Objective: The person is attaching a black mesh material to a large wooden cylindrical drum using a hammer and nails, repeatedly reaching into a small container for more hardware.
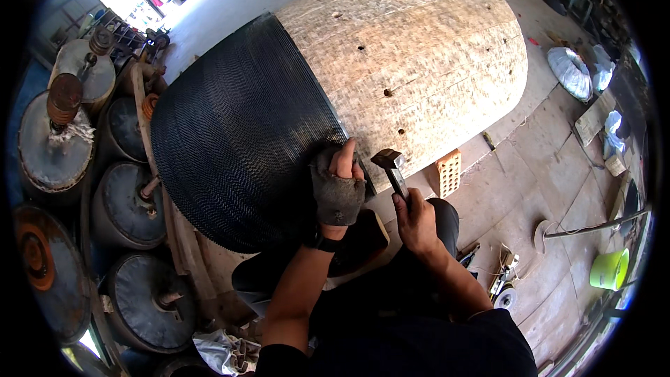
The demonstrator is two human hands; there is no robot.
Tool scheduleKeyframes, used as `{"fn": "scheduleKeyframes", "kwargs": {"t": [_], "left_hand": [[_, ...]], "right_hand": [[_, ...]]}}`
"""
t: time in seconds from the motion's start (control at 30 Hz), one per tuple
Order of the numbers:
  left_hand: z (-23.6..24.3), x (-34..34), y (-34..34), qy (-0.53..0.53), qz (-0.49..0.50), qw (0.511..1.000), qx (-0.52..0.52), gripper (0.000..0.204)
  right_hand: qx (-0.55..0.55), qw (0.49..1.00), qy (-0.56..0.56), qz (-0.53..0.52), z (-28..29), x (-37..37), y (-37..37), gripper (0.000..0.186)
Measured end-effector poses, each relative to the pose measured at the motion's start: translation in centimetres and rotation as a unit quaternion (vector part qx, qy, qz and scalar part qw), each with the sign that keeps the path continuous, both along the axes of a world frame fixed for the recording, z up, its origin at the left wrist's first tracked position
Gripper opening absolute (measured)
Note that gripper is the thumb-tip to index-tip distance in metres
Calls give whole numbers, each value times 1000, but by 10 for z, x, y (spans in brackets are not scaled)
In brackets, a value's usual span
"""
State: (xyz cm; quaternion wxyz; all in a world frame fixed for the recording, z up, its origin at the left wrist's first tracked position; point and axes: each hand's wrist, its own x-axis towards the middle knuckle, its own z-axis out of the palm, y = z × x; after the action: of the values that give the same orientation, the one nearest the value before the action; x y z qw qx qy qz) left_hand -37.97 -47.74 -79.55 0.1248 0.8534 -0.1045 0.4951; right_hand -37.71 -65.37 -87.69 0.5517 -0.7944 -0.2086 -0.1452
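A large drum lies on its side before me, its left part wrapped in a dark, finely ridged covering (237, 119), its right part pale, mottled wood (405, 49) with several small holes. My left hand (336, 181), in a grey fingerless glove, is bent at the covering's right edge, by a thin metal strip (321, 91) along that seam; what its fingers hold, if anything, is hidden. My right hand (415, 220) grips the handle of a hammer (391, 163), whose head is raised just right of my left hand, over the lower edge of the wood.
Several dark rollers (132, 206) and wooden planks (185, 237) crowd the left. A perforated brick (449, 171) supports or sits beside the drum's lower right. Tools (502, 272), a green bucket (608, 269), a metal bar (593, 227) and white bundles (569, 73) lie on the right.
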Motion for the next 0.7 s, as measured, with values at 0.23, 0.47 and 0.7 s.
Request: {"fn": "scheduleKeyframes", "kwargs": {"t": [0.23,0.47,0.7], "left_hand": [[3,4,-13,63,8,993,-101,60],[0,11,-9,39,60,997,-26,73],[19,-2,-20,19,67,996,-51,75]], "right_hand": [[48,999,-20,17,10,-5,11,19],[10,999,-36,12,22,-4,11,13],[-12,998,-56,2,19,1,12,14]]}}
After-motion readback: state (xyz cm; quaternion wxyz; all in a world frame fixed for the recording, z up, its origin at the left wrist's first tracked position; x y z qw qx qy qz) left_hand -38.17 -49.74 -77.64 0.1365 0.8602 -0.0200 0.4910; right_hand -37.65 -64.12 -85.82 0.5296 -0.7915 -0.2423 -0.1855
